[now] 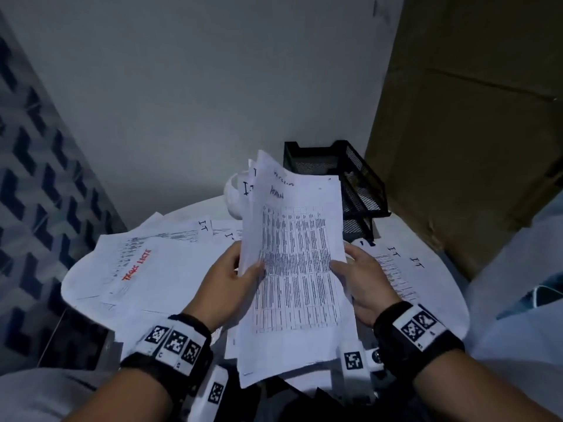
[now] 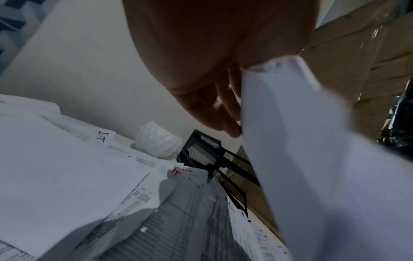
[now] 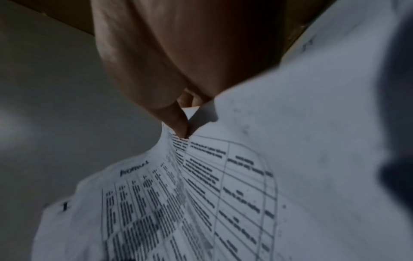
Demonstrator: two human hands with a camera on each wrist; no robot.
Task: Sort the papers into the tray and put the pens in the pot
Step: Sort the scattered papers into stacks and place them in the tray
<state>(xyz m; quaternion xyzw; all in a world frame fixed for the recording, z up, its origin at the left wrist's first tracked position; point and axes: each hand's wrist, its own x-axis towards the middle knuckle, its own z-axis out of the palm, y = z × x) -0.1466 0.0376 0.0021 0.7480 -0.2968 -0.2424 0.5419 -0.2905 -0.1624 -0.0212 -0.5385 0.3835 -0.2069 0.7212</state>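
Head view: loose printed sheets (image 1: 146, 269) are spread flat over the round white table (image 1: 441, 318). The sheaf of table-printed papers (image 1: 297, 263) is pinched by the left hand (image 1: 225, 278) and right hand (image 1: 364, 278), before the black mesh tray (image 1: 359, 181).

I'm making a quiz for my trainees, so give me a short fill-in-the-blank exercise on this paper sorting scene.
1. Both hands hold a sheaf of white printed papers; the left hand grips its ____ edge.
2. The black mesh tray stands behind the sheaf, to its ____.
3. The white pot stands ____ of that tray.
4. The handwriting on the loose sheet left of the hands is ____ in colour.

Missing words: left; right; left; red
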